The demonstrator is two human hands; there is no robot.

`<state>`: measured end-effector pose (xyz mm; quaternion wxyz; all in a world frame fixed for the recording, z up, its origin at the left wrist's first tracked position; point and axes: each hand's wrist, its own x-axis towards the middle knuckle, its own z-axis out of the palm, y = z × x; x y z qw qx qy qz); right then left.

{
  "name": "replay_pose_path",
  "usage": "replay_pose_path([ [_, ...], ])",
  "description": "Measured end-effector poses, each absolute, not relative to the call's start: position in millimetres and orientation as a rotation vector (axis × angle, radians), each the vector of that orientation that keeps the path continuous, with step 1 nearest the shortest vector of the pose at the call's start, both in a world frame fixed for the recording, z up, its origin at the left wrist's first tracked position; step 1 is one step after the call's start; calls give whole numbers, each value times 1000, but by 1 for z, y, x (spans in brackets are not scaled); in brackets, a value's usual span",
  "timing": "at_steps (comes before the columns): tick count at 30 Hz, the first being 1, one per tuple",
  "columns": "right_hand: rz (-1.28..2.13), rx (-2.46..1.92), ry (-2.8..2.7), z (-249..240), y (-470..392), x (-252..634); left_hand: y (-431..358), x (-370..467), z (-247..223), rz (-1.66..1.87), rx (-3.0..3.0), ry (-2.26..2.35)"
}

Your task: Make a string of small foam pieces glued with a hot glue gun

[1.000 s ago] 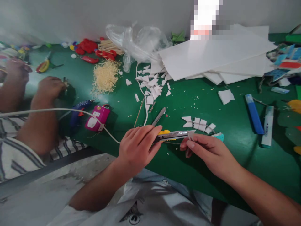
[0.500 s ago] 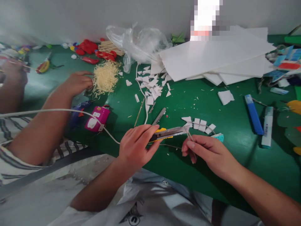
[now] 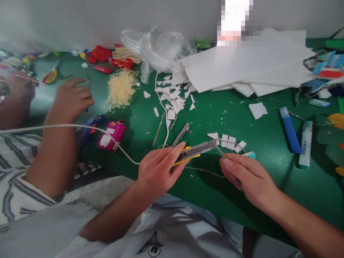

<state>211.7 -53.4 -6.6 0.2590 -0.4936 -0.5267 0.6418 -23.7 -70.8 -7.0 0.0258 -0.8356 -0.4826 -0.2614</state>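
My left hand (image 3: 158, 168) is closed around a utility knife (image 3: 195, 151) with yellow edging. The knife's blade points right, its tip at the cord beside the first white piece. My right hand (image 3: 245, 173) pinches a thin cord (image 3: 219, 148), drawn in a narrow double line from the blade tip to the fingers. Just beyond this hand, several small white foam pieces (image 3: 228, 142) lie in a curved row along a string. A turquoise piece (image 3: 251, 155) shows at the row's right end, partly hidden by my right hand.
White foam scraps (image 3: 173, 98) lie behind my left hand, beside large white sheets (image 3: 242, 66). A blue marker (image 3: 290, 130) and a white marker (image 3: 305, 145) lie right. On the left are a pink box (image 3: 112, 135), a white cable (image 3: 67, 125) and a co-worker's hand (image 3: 73, 96).
My right hand has moved right and slightly down, drawing the cord away from the knife tip. The knife stays nearly in place. The co-worker's hand has moved left from the yellow shreds.
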Motion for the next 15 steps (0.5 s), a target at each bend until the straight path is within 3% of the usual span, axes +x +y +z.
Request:
replay_pose_path([
  [9, 1553, -1223, -1114, 10, -60, 226, -65, -37, -5, -711, -2312, -1718],
  [15, 1539, -1213, -1090, 5, -47, 224, -56, -26, -8, -758, -2472, -1553],
])
